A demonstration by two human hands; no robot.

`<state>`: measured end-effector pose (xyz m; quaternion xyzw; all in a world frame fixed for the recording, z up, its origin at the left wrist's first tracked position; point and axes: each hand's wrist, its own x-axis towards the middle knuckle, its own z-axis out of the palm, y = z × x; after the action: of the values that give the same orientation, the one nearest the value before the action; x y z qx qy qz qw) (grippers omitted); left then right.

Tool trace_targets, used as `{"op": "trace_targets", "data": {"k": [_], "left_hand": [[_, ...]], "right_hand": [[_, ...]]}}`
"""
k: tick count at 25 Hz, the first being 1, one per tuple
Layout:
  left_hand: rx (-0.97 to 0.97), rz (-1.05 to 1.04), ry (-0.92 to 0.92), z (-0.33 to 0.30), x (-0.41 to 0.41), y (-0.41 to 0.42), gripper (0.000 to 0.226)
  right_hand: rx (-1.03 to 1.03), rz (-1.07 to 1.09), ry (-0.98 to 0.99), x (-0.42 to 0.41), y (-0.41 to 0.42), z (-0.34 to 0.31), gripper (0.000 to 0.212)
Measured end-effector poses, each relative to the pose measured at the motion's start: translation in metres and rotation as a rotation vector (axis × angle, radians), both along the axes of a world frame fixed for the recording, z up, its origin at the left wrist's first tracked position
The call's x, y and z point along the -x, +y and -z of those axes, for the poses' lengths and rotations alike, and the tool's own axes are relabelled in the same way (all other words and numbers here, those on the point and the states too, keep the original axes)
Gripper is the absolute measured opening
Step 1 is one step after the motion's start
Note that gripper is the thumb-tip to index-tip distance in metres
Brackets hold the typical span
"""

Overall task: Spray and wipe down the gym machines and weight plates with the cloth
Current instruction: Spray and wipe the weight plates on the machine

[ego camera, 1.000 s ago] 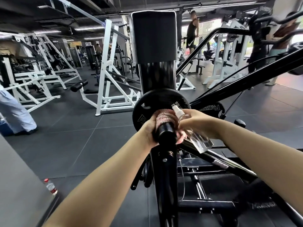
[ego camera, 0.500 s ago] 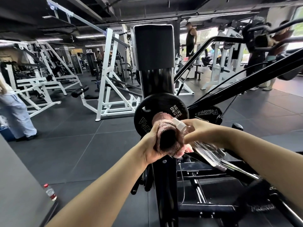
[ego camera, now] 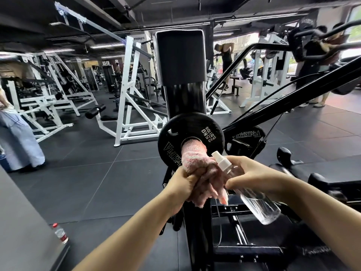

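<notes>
Left hand (ego camera: 183, 184) gripping pink cloth (ego camera: 197, 165) wrapped round the plate's (ego camera: 190, 140) peg at centre, right hand (ego camera: 252, 176) clutching spray bottle (ego camera: 252, 194) just right; wiping step apparently under way, next likely a twist along the peg.

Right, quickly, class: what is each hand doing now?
Left hand: grips the pink cloth.
Right hand: holds the spray bottle.
</notes>
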<state>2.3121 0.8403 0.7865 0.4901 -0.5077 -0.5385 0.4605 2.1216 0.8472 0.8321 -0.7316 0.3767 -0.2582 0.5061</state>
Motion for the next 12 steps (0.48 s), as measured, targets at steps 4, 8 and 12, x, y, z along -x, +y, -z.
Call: {"op": "trace_targets", "data": {"k": [4, 8, 12], "left_hand": [[-0.005, -0.003, -0.106, 0.003, -0.005, 0.004, 0.020], [-0.049, 0.028, 0.092, -0.018, 0.001, 0.005, 0.033], [0.060, -0.034, 0.124, -0.018, 0.010, 0.017, 0.017]], "right_hand": [[0.022, 0.004, 0.018, 0.000, -0.002, 0.002, 0.058], [0.042, -0.009, -0.021, -0.008, -0.002, 0.001, 0.046], [0.109, 0.041, -0.004, -0.016, -0.007, -0.003, 0.043]]}}
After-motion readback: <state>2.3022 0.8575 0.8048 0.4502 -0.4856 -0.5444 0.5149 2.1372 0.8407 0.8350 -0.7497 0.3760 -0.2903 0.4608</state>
